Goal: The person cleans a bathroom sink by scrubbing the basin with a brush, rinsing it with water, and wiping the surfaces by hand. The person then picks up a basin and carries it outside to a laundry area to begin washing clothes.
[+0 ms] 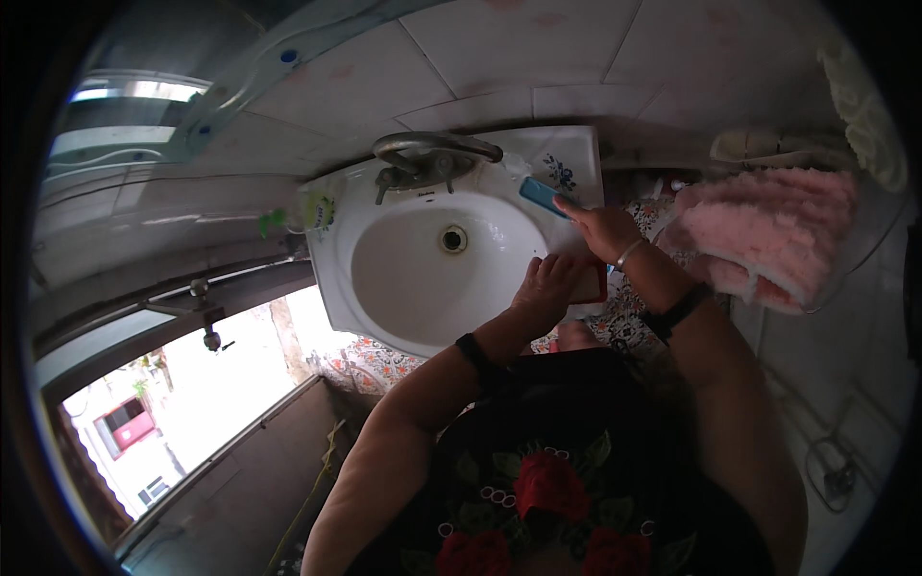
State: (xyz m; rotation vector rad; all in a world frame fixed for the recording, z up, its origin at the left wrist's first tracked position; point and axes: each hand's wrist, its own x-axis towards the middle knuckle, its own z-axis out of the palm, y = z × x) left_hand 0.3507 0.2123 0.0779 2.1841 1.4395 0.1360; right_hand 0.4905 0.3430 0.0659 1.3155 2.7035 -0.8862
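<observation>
My right hand [605, 229] grips one end of a flat blue object [545, 196], perhaps a brush or a case, above the right rim of a white ceramic washbasin [432, 302]. Lower down, my left hand [549, 289] lies at the basin's right edge on a flat red-edged object [596, 286]; my fingers cover much of it, and its kind is unclear. The metal faucet [439, 147] arches over the basin's back rim, with its spout end left of the blue object. An uncovered drain hole [454, 239] shows in the bowl.
A pink fluffy cloth [778, 230] hangs at the right. On the basin's left corner stands a green container [318, 210] beside small green leaves. An open window [216, 360] lies at the lower left, and a tiled wall [504, 50] rises behind the basin.
</observation>
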